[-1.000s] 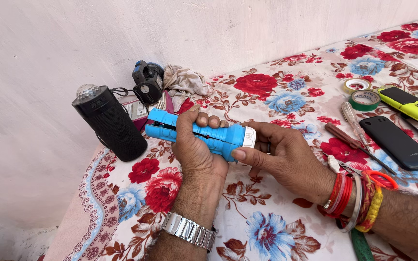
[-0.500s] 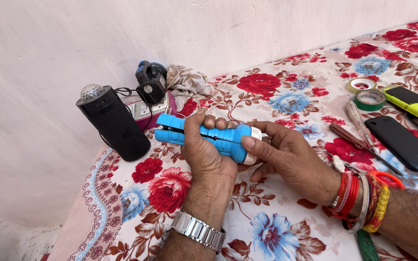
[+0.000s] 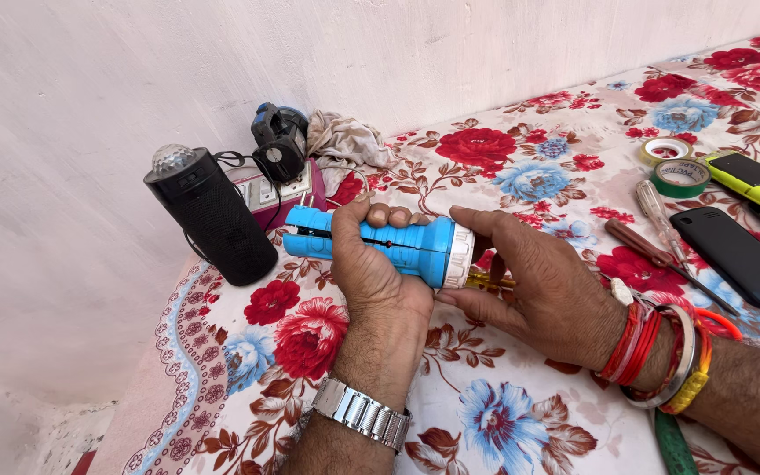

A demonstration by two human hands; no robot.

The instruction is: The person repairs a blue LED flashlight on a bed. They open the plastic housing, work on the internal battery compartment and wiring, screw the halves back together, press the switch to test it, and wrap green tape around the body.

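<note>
Right then, my left hand (image 3: 371, 264) was wrapped around the blue torch (image 3: 380, 246), gripping it level above the floral cloth (image 3: 521, 422). My right hand (image 3: 538, 290) cupped the torch's white head end, fingers closed on a yellow-handled tool (image 3: 490, 281) tucked just behind it. A black speaker (image 3: 213, 215) stood near the torch's tail by the wall. Two tape rolls (image 3: 672, 167), two screwdrivers (image 3: 661, 237), a dark phone (image 3: 736, 255) and a yellow phone (image 3: 758, 183) lay well apart to my right.
</note>
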